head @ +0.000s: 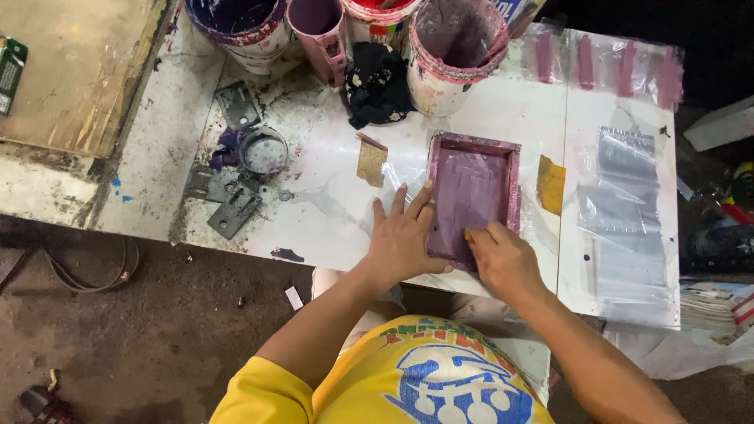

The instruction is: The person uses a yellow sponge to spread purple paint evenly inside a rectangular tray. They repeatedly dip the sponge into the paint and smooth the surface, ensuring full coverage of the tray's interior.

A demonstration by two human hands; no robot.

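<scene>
A small rectangular screen frame, stained purple, lies flat on the white table over clear plastic. My left hand lies spread on the frame's left edge with its fingers apart, pressing it down. My right hand is closed at the near end of the frame's purple mesh, fingers curled as if gripping a small tool that I cannot make out.
Several paint-smeared buckets and a black rag stand at the table's far side. Metal hinge plates and a small tin lie to the left. Clear plastic bags lie to the right. A wooden board sits at far left.
</scene>
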